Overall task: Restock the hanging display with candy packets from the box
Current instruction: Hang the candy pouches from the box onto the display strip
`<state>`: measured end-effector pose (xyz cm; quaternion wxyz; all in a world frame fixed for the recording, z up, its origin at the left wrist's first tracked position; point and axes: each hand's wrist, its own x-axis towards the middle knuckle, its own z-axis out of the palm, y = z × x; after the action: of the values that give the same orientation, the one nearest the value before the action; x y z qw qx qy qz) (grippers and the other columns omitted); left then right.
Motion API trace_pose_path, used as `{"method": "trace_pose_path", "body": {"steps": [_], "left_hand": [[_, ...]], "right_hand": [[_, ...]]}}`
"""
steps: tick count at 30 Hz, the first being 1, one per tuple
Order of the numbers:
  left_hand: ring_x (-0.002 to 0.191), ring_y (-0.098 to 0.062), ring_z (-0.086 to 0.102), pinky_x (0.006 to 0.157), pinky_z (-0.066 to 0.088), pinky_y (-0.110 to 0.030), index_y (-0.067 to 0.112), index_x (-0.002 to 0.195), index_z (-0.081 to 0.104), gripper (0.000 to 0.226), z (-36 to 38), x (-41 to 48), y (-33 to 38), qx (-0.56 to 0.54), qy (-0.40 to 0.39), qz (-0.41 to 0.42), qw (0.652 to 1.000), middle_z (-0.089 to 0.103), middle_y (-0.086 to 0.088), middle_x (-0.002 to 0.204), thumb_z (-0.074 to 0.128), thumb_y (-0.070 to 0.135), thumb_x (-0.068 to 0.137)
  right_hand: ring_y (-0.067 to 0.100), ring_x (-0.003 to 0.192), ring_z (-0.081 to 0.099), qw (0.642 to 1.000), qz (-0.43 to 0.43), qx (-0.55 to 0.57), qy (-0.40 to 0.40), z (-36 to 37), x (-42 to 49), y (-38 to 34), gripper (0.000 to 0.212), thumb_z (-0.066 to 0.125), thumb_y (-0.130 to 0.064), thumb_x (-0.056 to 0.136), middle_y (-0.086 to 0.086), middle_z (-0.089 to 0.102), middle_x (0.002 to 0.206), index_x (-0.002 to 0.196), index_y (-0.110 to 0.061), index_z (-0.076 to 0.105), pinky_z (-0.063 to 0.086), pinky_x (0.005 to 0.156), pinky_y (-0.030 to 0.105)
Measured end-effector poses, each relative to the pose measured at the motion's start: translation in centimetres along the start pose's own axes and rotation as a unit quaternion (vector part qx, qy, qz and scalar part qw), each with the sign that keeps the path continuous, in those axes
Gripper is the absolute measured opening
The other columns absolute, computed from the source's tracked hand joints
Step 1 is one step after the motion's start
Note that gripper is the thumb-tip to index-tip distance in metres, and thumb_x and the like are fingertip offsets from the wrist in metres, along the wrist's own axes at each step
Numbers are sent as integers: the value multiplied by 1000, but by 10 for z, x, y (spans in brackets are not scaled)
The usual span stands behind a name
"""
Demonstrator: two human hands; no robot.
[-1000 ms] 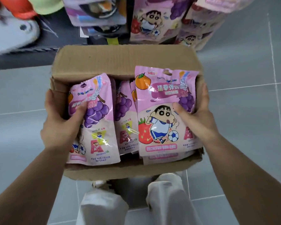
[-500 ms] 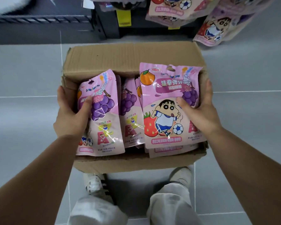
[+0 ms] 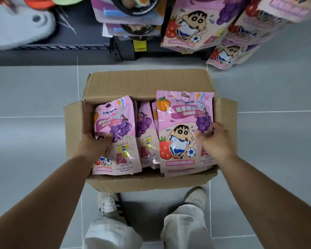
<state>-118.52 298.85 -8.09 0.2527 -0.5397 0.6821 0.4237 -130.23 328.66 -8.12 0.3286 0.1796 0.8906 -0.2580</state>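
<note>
Many candy packets (image 3: 145,133) fill the box (image 3: 145,83) between left hand (image 3: 95,146) and right hand (image 3: 216,141), each gripping one; restocking looks barely begun.

Both forearms (image 3: 48,191) are bare. Baggy off-white trousers (image 3: 113,234) fall over pale sneakers (image 3: 196,195); the left sneaker (image 3: 109,203) has white laces and black side stripes.

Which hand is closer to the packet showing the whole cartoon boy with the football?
Right. The right hand grips that cartoon-boy packet at its right edge; the left hand holds the leftmost packet across the box.
</note>
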Motion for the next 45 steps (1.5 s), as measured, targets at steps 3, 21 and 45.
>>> {"method": "trace_pose_path", "body": {"steps": [3,21,45], "left_hand": [[97,-33,66,90,53,-44,11,119,60,94,5,12,-5,-8,-26,-53,998,69,-12,110,76,68,46],[92,-25,70,82,57,-42,17,114,60,44,-28,-65,38,-117,-27,104,987,72,-4,104,74,2,76],[98,-29,69,82,56,-40,13,123,55,37,-250,-475,238,-175,-62,397,899,71,-10,111,59,0,88]], "right_hand": [[26,113,56,999,3,23,-34,7,5,-7,60,73,-42,74,6,60,118,122,-14,48,48,95,37],[-1,88,64,957,-80,279,-29,-40,-58,-39,45,79,-5,71,-16,67,96,104,-28,58,53,77,17],[30,77,72,813,-243,530,11,-416,-383,-145,31,71,-16,70,11,74,85,95,-10,54,58,69,46]]}}
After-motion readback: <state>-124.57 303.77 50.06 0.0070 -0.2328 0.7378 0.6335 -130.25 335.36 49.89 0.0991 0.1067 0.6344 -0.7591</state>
